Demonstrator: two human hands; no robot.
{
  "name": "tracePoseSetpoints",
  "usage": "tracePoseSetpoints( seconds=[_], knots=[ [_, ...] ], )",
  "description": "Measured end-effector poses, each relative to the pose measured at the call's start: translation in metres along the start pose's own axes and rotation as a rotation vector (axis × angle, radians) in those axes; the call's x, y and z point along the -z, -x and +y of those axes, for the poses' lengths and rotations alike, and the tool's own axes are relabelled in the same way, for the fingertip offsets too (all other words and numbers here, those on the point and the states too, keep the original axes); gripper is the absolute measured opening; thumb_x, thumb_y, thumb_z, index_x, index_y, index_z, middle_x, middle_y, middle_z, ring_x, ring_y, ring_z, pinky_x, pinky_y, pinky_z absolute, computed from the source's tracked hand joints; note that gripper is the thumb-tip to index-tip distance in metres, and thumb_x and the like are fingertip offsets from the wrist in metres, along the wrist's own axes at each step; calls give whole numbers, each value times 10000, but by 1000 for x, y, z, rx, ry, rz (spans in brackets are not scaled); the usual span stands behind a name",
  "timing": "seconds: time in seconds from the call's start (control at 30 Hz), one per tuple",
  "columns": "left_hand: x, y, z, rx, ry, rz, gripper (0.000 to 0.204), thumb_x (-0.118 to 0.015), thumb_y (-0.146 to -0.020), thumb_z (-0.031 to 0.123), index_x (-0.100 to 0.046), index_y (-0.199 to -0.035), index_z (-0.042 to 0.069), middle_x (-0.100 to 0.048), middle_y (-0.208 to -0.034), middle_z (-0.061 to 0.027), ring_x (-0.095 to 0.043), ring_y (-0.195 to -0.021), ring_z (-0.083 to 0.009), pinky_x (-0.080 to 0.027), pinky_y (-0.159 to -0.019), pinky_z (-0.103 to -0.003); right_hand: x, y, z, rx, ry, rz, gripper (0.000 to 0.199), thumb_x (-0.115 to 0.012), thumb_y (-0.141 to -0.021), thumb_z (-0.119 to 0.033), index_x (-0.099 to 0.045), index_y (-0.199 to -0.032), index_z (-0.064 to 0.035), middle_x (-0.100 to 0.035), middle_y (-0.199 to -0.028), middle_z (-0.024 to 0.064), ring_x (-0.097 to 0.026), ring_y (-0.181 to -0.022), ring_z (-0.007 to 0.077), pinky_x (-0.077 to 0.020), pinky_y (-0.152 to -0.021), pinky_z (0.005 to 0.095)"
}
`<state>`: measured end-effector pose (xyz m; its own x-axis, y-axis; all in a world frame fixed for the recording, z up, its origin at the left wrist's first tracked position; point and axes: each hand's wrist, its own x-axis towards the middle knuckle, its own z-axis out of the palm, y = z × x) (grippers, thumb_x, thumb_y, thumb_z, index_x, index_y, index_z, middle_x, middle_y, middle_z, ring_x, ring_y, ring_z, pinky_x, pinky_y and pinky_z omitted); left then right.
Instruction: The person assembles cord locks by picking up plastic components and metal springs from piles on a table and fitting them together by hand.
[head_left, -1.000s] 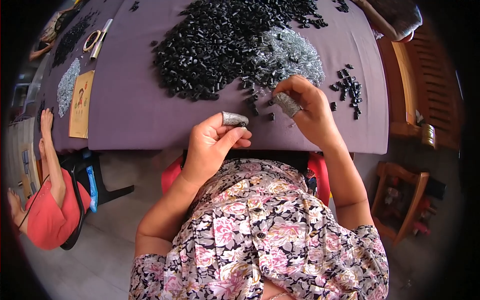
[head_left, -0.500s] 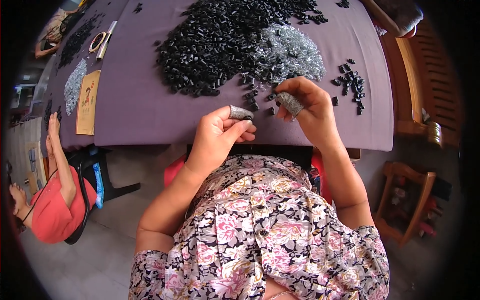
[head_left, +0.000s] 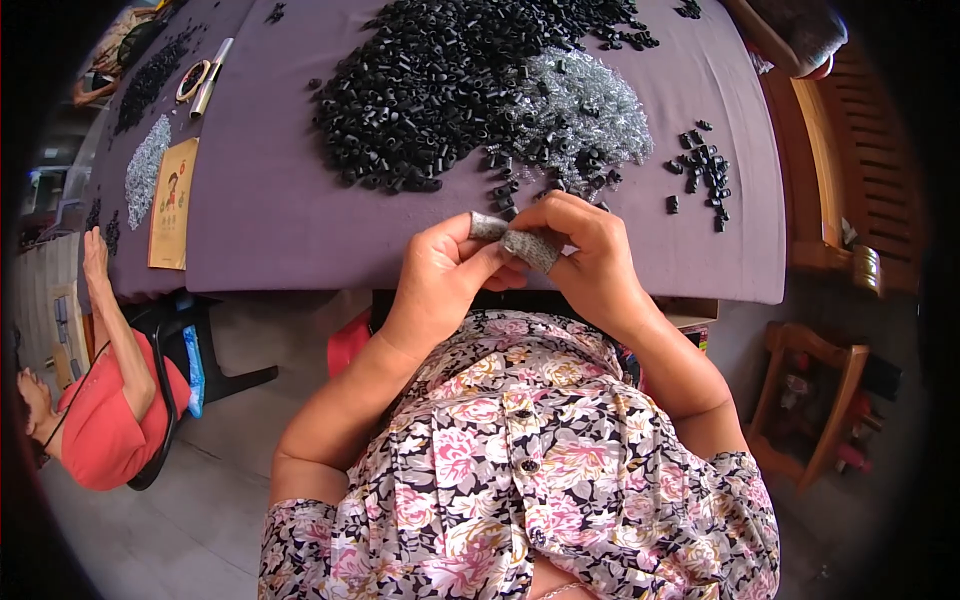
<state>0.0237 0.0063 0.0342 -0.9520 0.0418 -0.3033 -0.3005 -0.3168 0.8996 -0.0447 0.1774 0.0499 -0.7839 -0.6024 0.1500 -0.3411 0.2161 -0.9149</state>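
Left hand (head_left: 432, 278): raised near the worktop's front edge, index finger reaching right, thumb brought up close beneath it, other fingers curled behind; drawn into a pinch, what it grips hidden.
Left cover (head_left: 487, 226): grey, sleeving the end of the index finger.
Right hand (head_left: 602, 262): back upward, knuckles arched, fingers bent over to the left and drawn in; any piece between them cannot be made out.
Right cover (head_left: 533, 250): grey, on a digit angled up and left, its tip at the left fingertips.
Meeting point: the fingertips come together in front of the shirt (head_left: 490, 440), partly covering one another.
Forearms: rising from both sides and slanting inward, elbows bent and spread.
Black pieces (head_left: 420, 110): in a large heap beyond the hands, a few strays just past the fingertips, a small group right of the right hand.
Clear pieces (head_left: 592, 105): heaped against the black heap's right side.
Worktop (head_left: 270, 190): purple-grey, a booklet (head_left: 174, 210) at left.
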Motion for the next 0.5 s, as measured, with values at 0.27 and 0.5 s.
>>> tracePoseSetpoints(
  seconds=[0.27, 0.5],
  knots=[
    [2, 0, -3, -30, 91, 37, 166, -584, -991, 106, -634, -1099, -9, -718, -970, -80, -705, -823, -139, -574, -727, -250, 0, -3, -3, 15, -16, -13, 269, -673, -759, 99, -688, -1010, 7, -649, -907, 62, -633, -800, 142, -515, -704, 267],
    [-3, 6, 7, -86, 48, 42, 172, -582, -992, 102, -629, -1100, -23, -719, -976, -79, -707, -835, -149, -572, -733, -255, -1, 0, 5, -85, -302, 29, 197, -654, -827, 86, -671, -1012, 18, -661, -923, 44, -646, -832, 127, -522, -768, 266]
  ],
)
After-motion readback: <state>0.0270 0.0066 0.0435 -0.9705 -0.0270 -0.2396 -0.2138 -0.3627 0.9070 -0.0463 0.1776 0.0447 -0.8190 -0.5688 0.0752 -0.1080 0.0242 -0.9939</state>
